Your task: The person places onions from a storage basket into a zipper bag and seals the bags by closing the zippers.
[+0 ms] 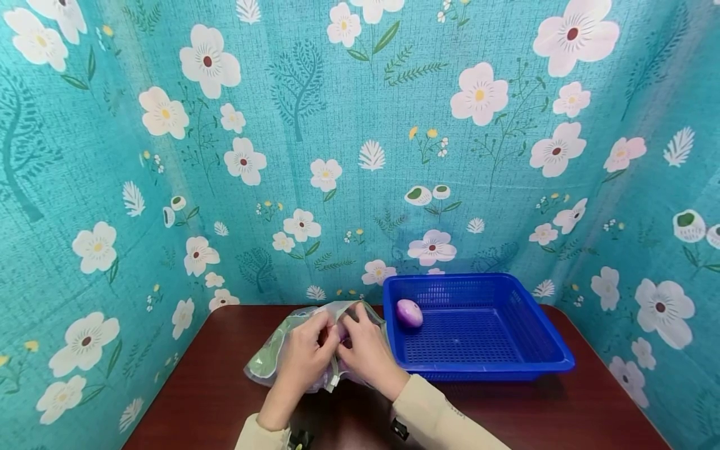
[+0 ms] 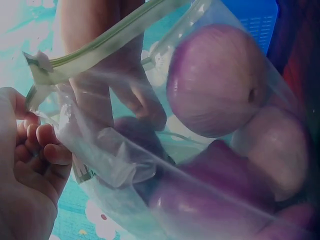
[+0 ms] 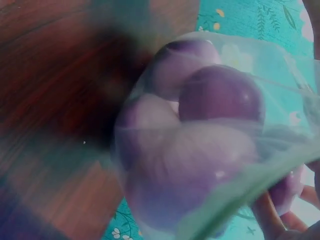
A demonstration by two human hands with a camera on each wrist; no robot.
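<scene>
A clear zip bag (image 1: 274, 350) with a green closure strip lies on the table, holding several red onions (image 2: 217, 80). My left hand (image 1: 308, 350) pinches the bag's edge beside its opening; in the left wrist view the left hand (image 2: 30, 165) has thumb and fingertips together on the plastic. My right hand (image 1: 365, 350) reaches into the mouth of the bag. In the right wrist view its fingers (image 3: 270, 215) lie around a red onion (image 3: 287, 192), partly hidden by the bag's strip. Other onions (image 3: 220, 95) rest bunched against the plastic.
A blue plastic basket (image 1: 478, 369) stands right of the bag on the dark red table (image 1: 214, 375). One red onion (image 1: 409, 313) sits at its left end. A teal flowered cloth (image 1: 337, 156) hangs behind and along both sides.
</scene>
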